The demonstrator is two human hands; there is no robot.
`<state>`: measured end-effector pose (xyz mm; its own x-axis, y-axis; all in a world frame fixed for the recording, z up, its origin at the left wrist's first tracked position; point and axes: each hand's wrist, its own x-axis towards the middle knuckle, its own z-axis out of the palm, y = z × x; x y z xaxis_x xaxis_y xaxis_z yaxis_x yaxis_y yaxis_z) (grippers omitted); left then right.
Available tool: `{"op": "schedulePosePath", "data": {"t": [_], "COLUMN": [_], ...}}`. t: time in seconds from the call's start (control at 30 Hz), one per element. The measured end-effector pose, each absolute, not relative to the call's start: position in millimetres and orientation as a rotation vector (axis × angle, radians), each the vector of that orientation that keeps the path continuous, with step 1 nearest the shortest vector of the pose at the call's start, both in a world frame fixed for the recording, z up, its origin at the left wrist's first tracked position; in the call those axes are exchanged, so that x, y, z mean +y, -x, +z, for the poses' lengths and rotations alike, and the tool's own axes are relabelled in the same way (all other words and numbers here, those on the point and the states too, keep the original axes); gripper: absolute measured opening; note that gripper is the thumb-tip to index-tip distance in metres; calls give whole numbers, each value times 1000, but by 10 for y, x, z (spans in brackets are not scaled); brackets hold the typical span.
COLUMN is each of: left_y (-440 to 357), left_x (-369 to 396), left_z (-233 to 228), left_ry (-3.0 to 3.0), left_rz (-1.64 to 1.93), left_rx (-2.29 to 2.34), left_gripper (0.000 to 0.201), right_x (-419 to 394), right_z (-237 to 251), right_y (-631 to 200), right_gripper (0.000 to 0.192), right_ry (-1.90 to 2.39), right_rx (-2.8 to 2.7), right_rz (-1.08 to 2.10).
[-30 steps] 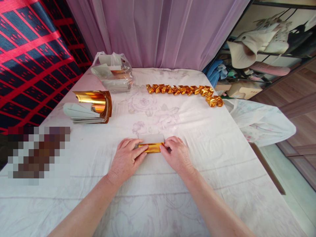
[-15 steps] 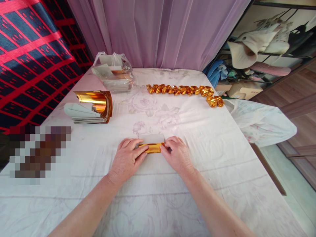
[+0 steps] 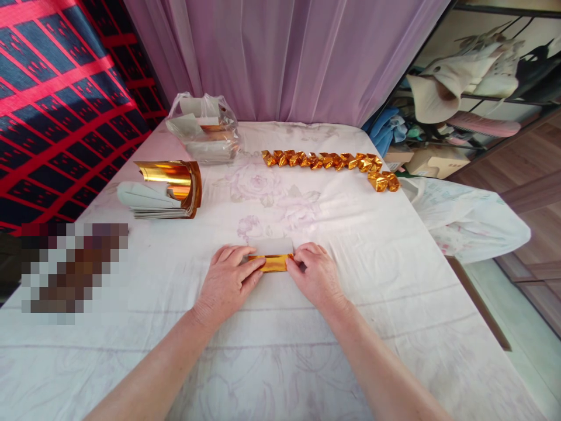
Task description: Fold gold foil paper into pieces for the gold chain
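The right hand (image 3: 316,276) has slid slightly inward along the folded gold paper (image 3: 272,263), leaving a shorter strip showing between it and the left hand (image 3: 228,282), and the view has drifted slightly.

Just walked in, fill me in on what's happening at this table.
A person is pressing a small sheet of gold foil paper flat on the white cloth, left hand on one end and right hand on the other. Its pale back shows above the gold strip. A row of folded gold pieces lies at the far side, a curled stack of gold sheets to the left, and a plastic bag behind it.
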<state>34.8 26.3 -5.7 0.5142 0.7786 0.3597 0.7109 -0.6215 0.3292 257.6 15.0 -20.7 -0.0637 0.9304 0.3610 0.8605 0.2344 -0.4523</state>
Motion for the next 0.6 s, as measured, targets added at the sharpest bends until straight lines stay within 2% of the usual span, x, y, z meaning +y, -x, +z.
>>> {"op": "schedulePosePath", "data": {"t": [0.6], "left_y": [-354], "left_x": [261], "left_z": [-40], "left_ry": [-2604], "left_rz": [716], "left_rx": [1303], "left_gripper": [24], "right_x": [153], "right_z": [-211], "right_y": [-2574], "right_gripper": [26], "right_ry": [1652], "right_rx": [-1925], "right_rz": [188]}}
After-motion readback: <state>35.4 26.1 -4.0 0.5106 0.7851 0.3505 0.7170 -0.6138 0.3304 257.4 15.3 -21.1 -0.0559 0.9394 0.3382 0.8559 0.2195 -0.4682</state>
